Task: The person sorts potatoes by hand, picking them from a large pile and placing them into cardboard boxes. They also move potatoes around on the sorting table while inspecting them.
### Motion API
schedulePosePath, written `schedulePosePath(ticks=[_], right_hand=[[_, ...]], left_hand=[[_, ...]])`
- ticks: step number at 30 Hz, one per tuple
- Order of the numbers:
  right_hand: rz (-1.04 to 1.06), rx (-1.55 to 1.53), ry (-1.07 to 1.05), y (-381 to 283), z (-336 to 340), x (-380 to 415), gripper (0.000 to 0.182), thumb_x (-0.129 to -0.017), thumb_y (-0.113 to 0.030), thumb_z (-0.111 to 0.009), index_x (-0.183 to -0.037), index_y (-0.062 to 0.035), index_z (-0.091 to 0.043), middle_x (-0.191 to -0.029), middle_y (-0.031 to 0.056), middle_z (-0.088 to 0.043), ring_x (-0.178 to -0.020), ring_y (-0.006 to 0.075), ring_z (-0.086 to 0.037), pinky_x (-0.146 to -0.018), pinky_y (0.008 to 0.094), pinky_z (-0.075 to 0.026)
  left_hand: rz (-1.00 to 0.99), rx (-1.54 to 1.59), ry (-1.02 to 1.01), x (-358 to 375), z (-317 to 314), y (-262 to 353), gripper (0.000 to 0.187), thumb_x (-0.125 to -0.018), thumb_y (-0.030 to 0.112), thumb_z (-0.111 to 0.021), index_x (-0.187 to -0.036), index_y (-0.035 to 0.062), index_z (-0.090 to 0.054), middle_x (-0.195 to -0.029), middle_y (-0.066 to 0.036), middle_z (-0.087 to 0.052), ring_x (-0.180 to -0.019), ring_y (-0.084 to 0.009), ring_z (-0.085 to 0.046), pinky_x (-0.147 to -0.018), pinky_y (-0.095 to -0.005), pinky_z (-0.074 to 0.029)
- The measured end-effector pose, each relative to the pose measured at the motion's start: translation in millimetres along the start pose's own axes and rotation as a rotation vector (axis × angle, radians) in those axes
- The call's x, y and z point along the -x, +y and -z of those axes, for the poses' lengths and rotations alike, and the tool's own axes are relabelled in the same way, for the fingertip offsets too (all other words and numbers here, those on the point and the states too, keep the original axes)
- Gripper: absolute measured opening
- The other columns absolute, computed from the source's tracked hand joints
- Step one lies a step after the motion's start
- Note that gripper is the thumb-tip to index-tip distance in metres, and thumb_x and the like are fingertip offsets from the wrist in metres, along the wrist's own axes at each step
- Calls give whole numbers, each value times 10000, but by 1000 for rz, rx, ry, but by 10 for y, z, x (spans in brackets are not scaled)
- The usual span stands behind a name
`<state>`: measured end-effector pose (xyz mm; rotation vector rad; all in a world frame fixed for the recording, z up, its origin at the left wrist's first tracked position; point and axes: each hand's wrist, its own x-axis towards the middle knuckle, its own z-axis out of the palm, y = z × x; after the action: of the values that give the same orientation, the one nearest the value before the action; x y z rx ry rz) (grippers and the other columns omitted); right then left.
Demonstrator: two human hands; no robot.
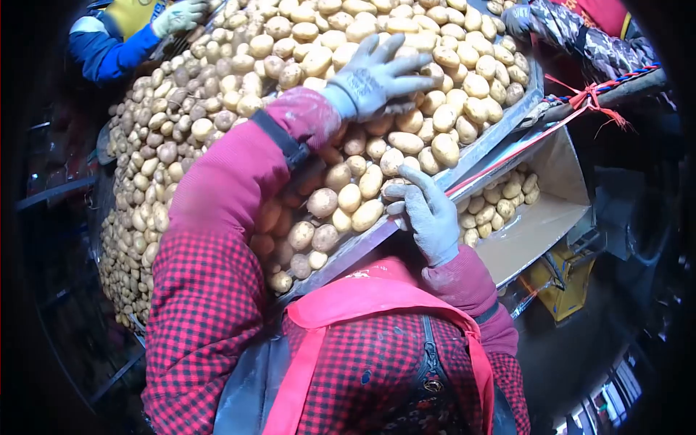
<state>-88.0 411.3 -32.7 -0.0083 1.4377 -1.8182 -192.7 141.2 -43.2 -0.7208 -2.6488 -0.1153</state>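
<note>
Both my hands wear grey gloves. My left hand [373, 72] is stretched out over a wide bed of yellow potatoes [304, 43], fingers spread, palm down on them, holding nothing. My right hand [428, 210] rests at the near metal rim [464, 156] of the potato table, fingers apart, touching potatoes at the edge. My red sleeves and pink apron fill the lower view.
A cardboard box [540, 217] partly filled with potatoes sits below the rim at right. A person in a blue sleeve has a gloved hand [177, 16] on the potatoes at top left. Another person's patterned sleeve [580, 36] reaches in at top right. A yellow object [569, 290] lies under the box.
</note>
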Motion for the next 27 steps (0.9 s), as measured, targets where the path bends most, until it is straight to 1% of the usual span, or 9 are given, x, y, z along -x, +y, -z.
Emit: schedulePosePath(ticks=[4,6,7,8,10,14,16,22,27], right_hand=[[-3,23,21,-28,18,2,356,-1081,-159,-529,-1416,-56,-594,-1090,109,-735,-801,84,-680,-623,193,-521],[-5,29,49,-8,30,-3,352,-1082,-169,-533,-1403,-41,-599,-1060,106,-743,-754,81,-676,-590,190,-511],[-24,44,59,-29,15,-14,364,-1096,-204,-515,-1398,-12,-586,-1054,133,-749,-713,99,-681,-554,194,-499],[-34,57,67,-51,8,-47,388,-1111,-239,-496,-1393,17,-573,-1048,160,-754,-673,117,-685,-518,198,-486],[-13,75,80,-70,20,-68,401,-1113,-257,-489,-1381,28,-575,-1031,161,-758,-646,121,-684,-497,196,-480],[-36,81,77,-99,28,-51,386,-1106,-266,-508,-1365,5,-599,-1015,130,-755,-651,97,-672,-495,184,-468],[-35,61,57,-105,27,-63,364,-1097,-261,-530,-1349,-14,-621,-997,99,-753,-673,70,-658,-504,169,-458],[-52,37,24,-122,54,-71,407,-1102,-296,-513,-1365,7,-587,-1005,123,-754,-631,98,-677,-468,185,-451],[-48,73,-3,-69,89,-92,405,-1110,-280,-482,-1398,-10,-572,-1051,143,-754,-630,131,-706,-465,202,-475]], left_hand=[[88,-104,-35,-335,-89,-295,534,-898,390,-698,-1411,272,-602,-1544,-83,-488,-1347,-382,-469,-1090,-579,-370],[141,-78,-339,-494,111,-329,511,-958,359,-607,-1423,147,-590,-1619,-170,-397,-1501,-404,-289,-1188,-582,-310],[60,-171,-90,-507,-67,-452,481,-987,351,-563,-1427,157,-588,-1567,-166,-460,-1447,-429,-366,-1192,-585,-299],[107,-103,-306,-575,-205,-645,503,-992,377,-555,-1423,121,-584,-1570,-174,-456,-1455,-426,-363,-1202,-589,-279],[221,-130,-28,-470,-402,-666,508,-991,406,-556,-1412,121,-589,-1521,-174,-492,-1432,-421,-384,-1190,-603,-280],[185,-140,-129,-356,42,-514,516,-972,386,-612,-1444,182,-564,-1480,-167,-512,-1416,-422,-389,-1173,-616,-298],[249,-76,68,-43,93,-643,560,-920,413,-671,-1437,220,-579,-1548,-116,-479,-1350,-388,-478,-1089,-551,-377],[617,-79,-71,1390,535,-121,527,-941,434,-645,-1403,183,-600,-1516,-228,-474,-1322,-432,-482,-1093,-541,-376],[706,46,-199,1541,925,570,506,-938,389,-637,-1386,157,-607,-1517,-234,-487,-1348,-460,-476,-1141,-542,-365]])
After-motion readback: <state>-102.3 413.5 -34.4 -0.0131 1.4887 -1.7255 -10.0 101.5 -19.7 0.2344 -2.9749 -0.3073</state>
